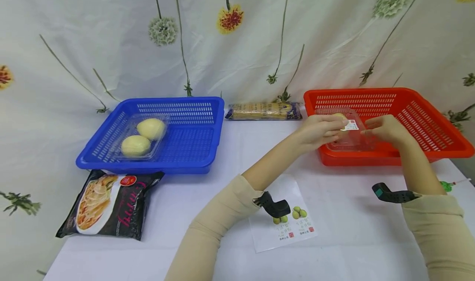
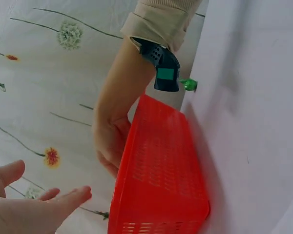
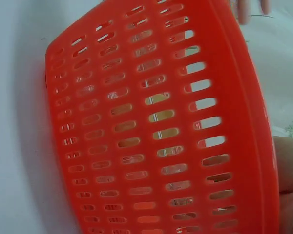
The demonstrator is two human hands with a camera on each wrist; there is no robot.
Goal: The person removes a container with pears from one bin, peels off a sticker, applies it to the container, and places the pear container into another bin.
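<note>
At far left on the tabletop [image 1: 208,190], a black noodle bag [image 1: 109,207] lies flat just in front of the blue basket [image 1: 193,149], where a clear box [image 1: 139,137] holds two pale round fruits side by side. A long yellow packet [image 1: 263,111] rests against the flowered cloth [image 1: 111,46] between the two baskets. Nearer me, a fruit-print sheet [image 1: 293,227] lies flat under my left forearm.

My left hand [image 1: 320,132] reaches over the front wall of the red basket [image 1: 438,120] and its fingers curl onto the near-left end of a clear clamshell [image 1: 352,134], thumb side toward the white label. My right hand [image 1: 386,129] pinches the opposite end, so I judge the box is steadied from both sides, level, just inside the front-left part of the basket; I cannot tell whether it rests on the floor or hangs slightly above it. One pale fruit shows through the lid by my left fingers. A small green object [image 1: 447,186] sits on the tabletop beside my right sleeve.
</note>
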